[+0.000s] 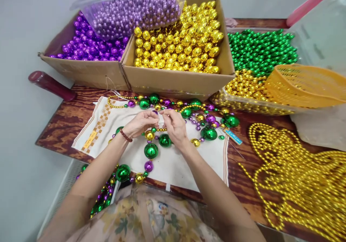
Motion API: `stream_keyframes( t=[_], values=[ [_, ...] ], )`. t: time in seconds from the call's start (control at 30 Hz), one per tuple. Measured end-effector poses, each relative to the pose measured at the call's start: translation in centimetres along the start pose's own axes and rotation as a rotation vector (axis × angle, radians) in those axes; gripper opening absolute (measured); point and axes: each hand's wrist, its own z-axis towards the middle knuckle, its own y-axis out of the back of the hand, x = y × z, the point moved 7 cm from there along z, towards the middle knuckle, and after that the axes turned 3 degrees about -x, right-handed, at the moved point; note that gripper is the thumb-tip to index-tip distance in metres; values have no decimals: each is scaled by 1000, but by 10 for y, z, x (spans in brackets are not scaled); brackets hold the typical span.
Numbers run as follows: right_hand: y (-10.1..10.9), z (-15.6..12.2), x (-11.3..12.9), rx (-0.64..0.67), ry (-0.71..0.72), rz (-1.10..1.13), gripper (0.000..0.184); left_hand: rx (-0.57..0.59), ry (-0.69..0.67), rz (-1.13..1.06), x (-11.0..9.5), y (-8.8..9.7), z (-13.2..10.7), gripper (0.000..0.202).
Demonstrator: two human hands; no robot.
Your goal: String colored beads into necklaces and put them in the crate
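While both hands meet over the white cloth (175, 162), the left hand (140, 123) and right hand (175, 125) each pinch closed on a small white bit of thread or tag (161, 119) at the bead strand (151, 150), which lies looped across the cloth on the wooden table (243, 177). Strand looks limp and light, beads hard, glossy, likely slippery; better held by the thread between beads. Boxes of gold beads (175, 40) and purple beads (86, 47) sit behind.
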Motion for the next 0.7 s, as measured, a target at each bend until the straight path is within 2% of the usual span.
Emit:
stream_keyframes(
  t=[0.1, 0.17, 0.33, 0.47, 0.57, 0.63, 0.7],
  values=[
    [-9, 12, 3, 152, 77, -218, 22, -5, -4, 44, 0, 3, 2, 30],
    [-14, 18, 2, 212, 80, -258, 21, 0, -19, 56, 0, 2, 3, 30],
    [-22, 26, -2, 278, -13, -61, 18, -29, -23, 105, 0, 4, 4, 30],
    [-21, 32, -8, 319, -103, 113, 19, -48, -34, 105, -1, 9, 3, 29],
    [-20, 32, -12, 452, -162, 173, 21, -69, -48, 73, -3, 12, 2, 30],
    [-18, 29, -10, 557, -155, 172, 21, -81, -63, 73, -5, 13, 1, 31],
    [-12, 28, -6, 590, -121, 163, 20, -82, -74, 88, -8, 12, 0, 32]
  ],
)
